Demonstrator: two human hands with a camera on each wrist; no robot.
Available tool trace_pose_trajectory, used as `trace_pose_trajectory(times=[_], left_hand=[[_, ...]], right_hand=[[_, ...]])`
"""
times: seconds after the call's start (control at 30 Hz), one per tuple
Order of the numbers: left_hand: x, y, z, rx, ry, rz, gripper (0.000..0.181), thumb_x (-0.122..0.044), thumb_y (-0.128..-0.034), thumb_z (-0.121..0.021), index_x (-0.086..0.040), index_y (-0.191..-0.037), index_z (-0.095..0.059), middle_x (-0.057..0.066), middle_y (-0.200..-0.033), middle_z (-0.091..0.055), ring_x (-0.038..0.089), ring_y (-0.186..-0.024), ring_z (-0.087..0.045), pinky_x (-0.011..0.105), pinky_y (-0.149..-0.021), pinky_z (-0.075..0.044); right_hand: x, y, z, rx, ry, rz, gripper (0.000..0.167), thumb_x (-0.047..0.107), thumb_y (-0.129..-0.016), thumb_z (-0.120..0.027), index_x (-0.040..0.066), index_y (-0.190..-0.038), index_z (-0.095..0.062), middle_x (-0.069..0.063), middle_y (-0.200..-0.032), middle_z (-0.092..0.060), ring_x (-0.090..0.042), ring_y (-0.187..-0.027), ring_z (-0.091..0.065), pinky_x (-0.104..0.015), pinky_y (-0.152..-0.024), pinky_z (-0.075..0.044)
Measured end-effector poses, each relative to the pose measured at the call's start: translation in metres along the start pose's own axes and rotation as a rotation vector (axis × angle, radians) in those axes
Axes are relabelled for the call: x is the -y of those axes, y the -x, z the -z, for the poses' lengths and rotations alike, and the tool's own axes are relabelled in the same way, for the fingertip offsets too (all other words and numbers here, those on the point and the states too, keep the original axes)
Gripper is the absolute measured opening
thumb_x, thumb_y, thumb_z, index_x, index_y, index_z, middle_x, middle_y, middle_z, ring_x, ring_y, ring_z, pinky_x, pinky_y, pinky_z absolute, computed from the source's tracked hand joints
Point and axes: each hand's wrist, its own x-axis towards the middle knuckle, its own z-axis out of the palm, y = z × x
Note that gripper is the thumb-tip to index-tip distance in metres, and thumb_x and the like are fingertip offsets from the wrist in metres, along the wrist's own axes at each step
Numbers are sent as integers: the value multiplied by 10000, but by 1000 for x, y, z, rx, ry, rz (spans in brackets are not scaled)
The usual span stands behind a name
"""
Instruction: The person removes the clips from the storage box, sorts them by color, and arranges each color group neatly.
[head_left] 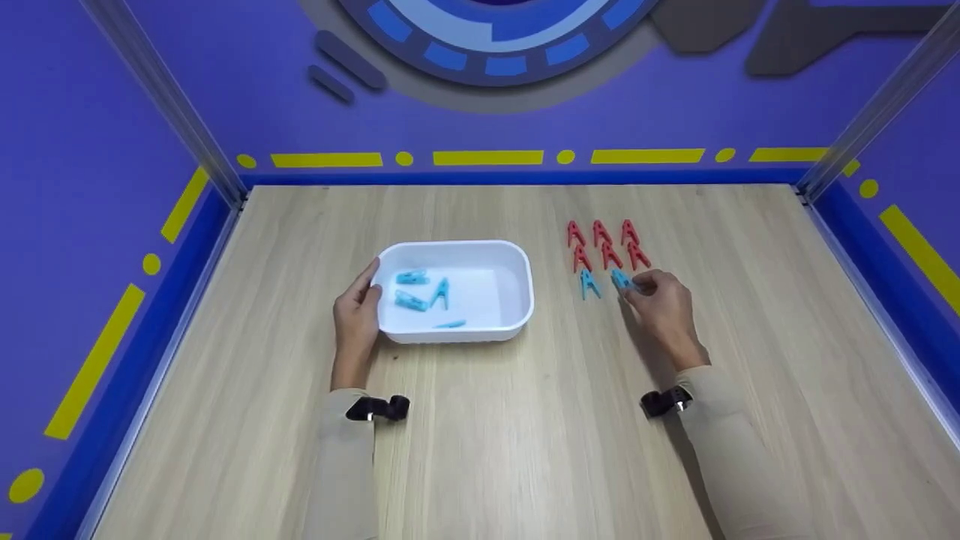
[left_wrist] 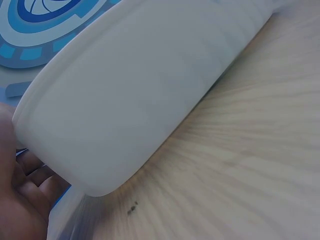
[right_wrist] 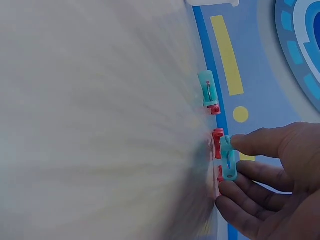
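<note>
My left hand [head_left: 355, 319] grips the left end of a white plastic tub [head_left: 517, 300], thumb at the rim and fingers along the outside. Inside the tub lie several light-blue clothespins [head_left: 411, 301], scattered toward its left half. Over to the right, my right hand [head_left: 664, 306] pinches one blue clothespin [right_wrist: 228, 159] between thumb and fingers, at the front of a group of clothespins. Left of that one, another blue clothespin [head_left: 589, 284] rests on the table. Behind them, several red clothespins [head_left: 602, 233] form two rows.
The wooden table [head_left: 480, 450] is bounded by blue walls [head_left: 495, 135] at the back and both sides. Metal corner posts [head_left: 169, 97] stand at the back corners. Each wrist carries a black camera on a band [head_left: 377, 408].
</note>
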Motion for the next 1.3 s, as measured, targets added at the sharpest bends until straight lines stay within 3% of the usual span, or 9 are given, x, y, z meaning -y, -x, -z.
trace_pose_trajectory(times=[0.57, 0.97, 1.3], left_hand=[[-1, 0, 0, -3, -2, 11, 437, -19, -1086, -504, -54, -1516, -577, 74, -1578, -529, 205, -1509, -418, 298, -1232, -333], [-2, 1, -1, -14, -4, -2, 433, -8, -1077, -509, -40, -1502, -587, 90, -1566, -541, 218, -1501, -432, 287, -1224, -341], [0, -1, -1, -3, 2, 23, 440, -7, -1093, -496, -56, -1525, -560, 59, -1593, -511, 190, -1522, -397, 279, -1237, -312]], right_hand=[[4, -7, -5, 32, 49, -9, 258, 78, -980, -727, -112, -1151, -689, -254, -1079, -677, -381, -988, -644, -494, -856, -534], [5, -10, -5, 42, 46, -29, 277, 122, -977, -768, -94, -1133, -694, -212, -1044, -679, -324, -932, -627, -416, -772, -511], [11, -9, -9, -10, 32, -31, 331, 123, -990, -753, -135, -1180, -666, -266, -1108, -636, -392, -1003, -609, -520, -880, -520]])
